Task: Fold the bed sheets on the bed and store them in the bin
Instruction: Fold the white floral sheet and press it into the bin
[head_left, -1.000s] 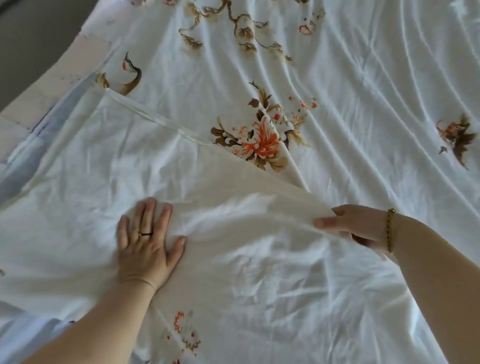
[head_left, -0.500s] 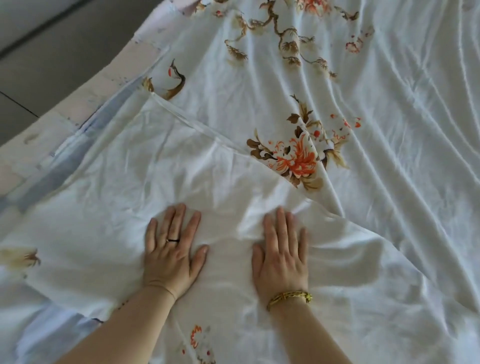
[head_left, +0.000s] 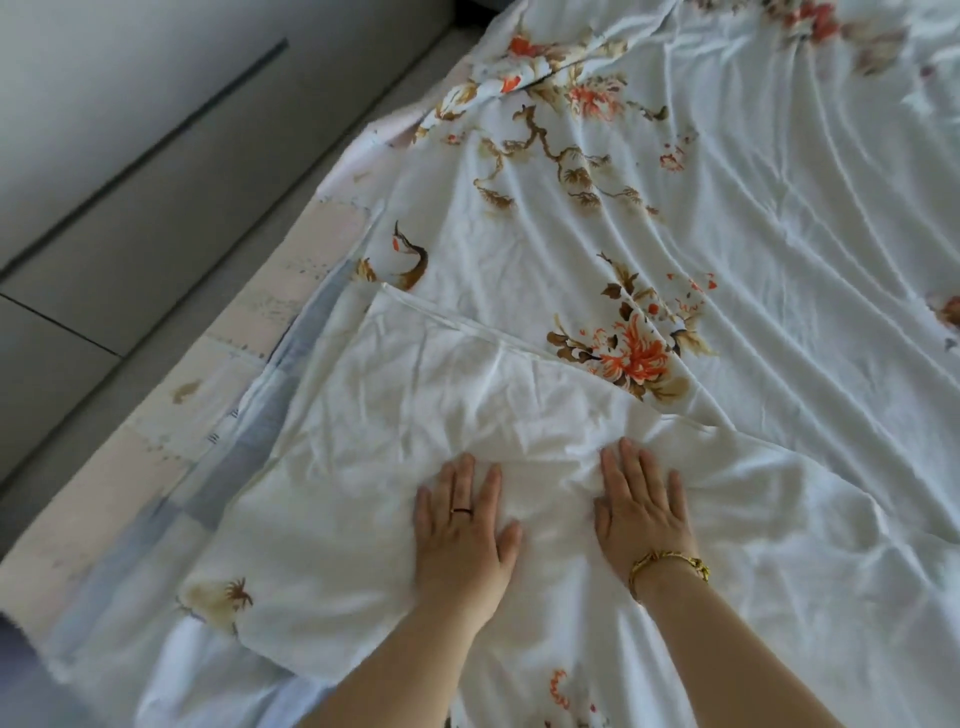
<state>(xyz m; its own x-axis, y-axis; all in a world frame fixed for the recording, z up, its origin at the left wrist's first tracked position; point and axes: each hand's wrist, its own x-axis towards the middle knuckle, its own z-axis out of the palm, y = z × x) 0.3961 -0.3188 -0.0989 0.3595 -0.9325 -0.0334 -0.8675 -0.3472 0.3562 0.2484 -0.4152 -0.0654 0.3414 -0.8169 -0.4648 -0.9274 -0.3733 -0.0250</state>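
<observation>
A white bed sheet (head_left: 727, 218) printed with orange and brown flowers lies spread over the bed. Its near left corner is folded over, showing the plain white underside (head_left: 395, 405), with a hemmed edge running diagonally. My left hand (head_left: 460, 525), with a dark ring, lies flat on the folded part, fingers spread. My right hand (head_left: 641, 506), with a gold bracelet at the wrist, lies flat beside it, about a hand's width to the right. Neither hand grips any cloth. No bin is in view.
The mattress edge (head_left: 291, 270), pale pink with grey-blue patches, shows along the left of the sheet. Beyond it is a grey floor (head_left: 104, 291) and a light wall or cabinet front (head_left: 104, 93) at the upper left.
My right hand let go of the sheet edge and came down flat next to the left hand. The view has shifted, so more of the bed's left edge and floor shows.
</observation>
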